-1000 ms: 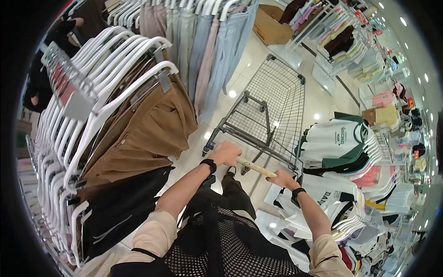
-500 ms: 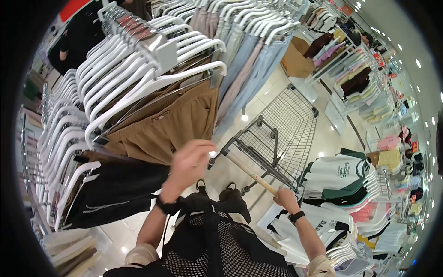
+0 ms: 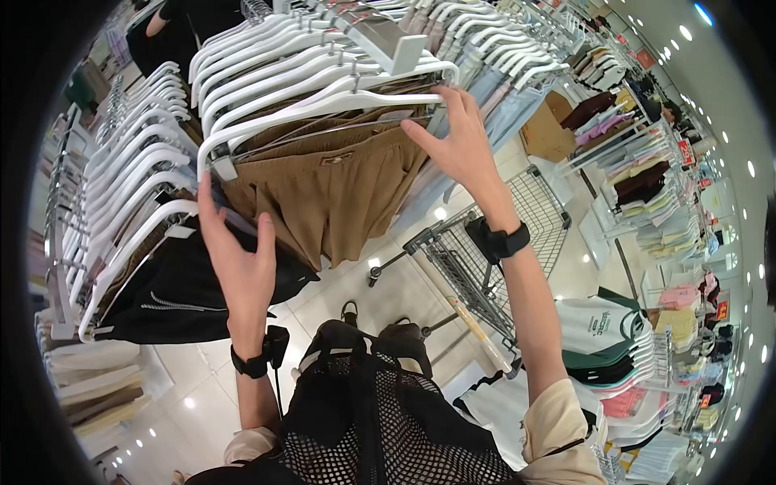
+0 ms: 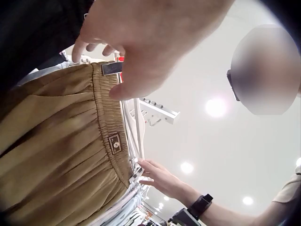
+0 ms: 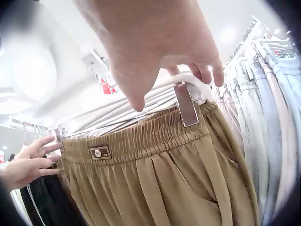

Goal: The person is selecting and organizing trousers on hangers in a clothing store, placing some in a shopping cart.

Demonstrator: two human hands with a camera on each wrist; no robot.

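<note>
Brown elastic-waist pants (image 3: 331, 190) hang by clips from a white hanger (image 3: 323, 105) at the front of the rack. My left hand (image 3: 242, 263) is at the hanger's left end, fingers extended and thumb spread apart. At the right end is my right hand (image 3: 465, 145), its fingers reaching over the hanger tip and its thumb apart in front of the waistband. A metal clip (image 5: 186, 106) grips the waistband under the right hand in the right wrist view. A small label (image 4: 114, 143) sits on the waistband in the left wrist view.
Black pants (image 3: 174, 283) hang at left, and light blue pants (image 3: 505, 105) behind at right. A wire shopping cart (image 3: 554, 206) with a pale handle (image 3: 461, 307) stands right of my legs. Shirts (image 3: 594, 327) hang beyond it. Another person (image 3: 182, 32) is at the upper left.
Both hands have left the cart handle, the left first, then the right. They have moved up to the two ends of the brown pants' hanger, and the view has turned toward the rack.
</note>
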